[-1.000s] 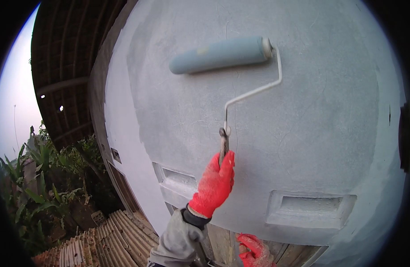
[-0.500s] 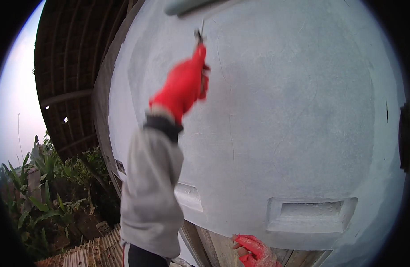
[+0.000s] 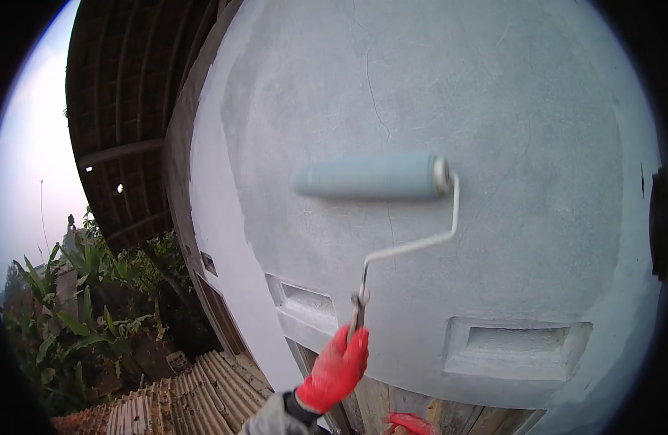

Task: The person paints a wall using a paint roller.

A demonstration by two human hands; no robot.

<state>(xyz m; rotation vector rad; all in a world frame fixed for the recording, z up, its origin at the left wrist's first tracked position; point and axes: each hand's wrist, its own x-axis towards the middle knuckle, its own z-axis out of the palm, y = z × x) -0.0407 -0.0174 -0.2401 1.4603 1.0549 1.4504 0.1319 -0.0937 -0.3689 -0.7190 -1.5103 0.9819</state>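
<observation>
My left hand (image 3: pixel 337 370), in a red glove, is wrapped round the handle of a paint roller (image 3: pixel 370 177). The roller has a pale blue sleeve, slightly blurred, and a bent white wire frame. It lies level against the grey-white wall (image 3: pixel 551 188), across a thin vertical crack. At the bottom edge, my right hand (image 3: pixel 412 423), also red-gloved, shows only in part. Its fingers point left, loosely apart, with nothing visible in them; the rest is cut off by the frame.
Two recessed vents, one on the left (image 3: pixel 305 303) and one on the right (image 3: pixel 519 348), sit low in the wall above wooden boards (image 3: pixel 450 417). A corrugated roof (image 3: pixel 196 391) lies below left, with plants (image 3: pixel 80 312) beyond. A dark roof underside (image 3: pixel 131 94) overhangs at upper left.
My left hand has come down, bringing the roller from the top edge to the middle of the view. My right hand has sunk lower and shows less. The view has shifted slightly.
</observation>
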